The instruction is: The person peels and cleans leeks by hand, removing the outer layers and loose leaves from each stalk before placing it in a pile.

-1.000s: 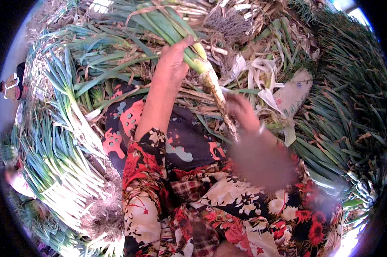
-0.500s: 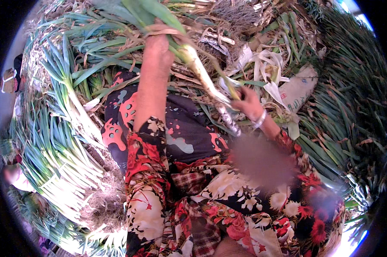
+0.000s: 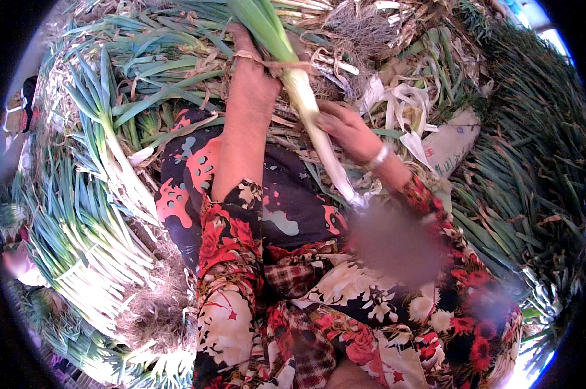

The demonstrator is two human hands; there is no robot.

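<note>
- Left hand (image 3: pixel 257 74) is gripping the leek (image 3: pixel 323 146), fingers partly hidden
- Right hand (image 3: pixel 350 133), fingers half-curled, is touching it lower down; whether pinching, cannot tell
- Seemingly peeling; next move is calling for steady left fingers
- Peels (image 3: pixel 415 148) are lying beyond the right fingers

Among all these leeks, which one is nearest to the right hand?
The single leek slanting between the left hand and the right hand; the others lie heaped farther away.

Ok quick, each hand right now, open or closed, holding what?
Left hand: closed, holding the leek.
Right hand: at the leek's pale shaft; whether it's gripping can't be told.
</note>
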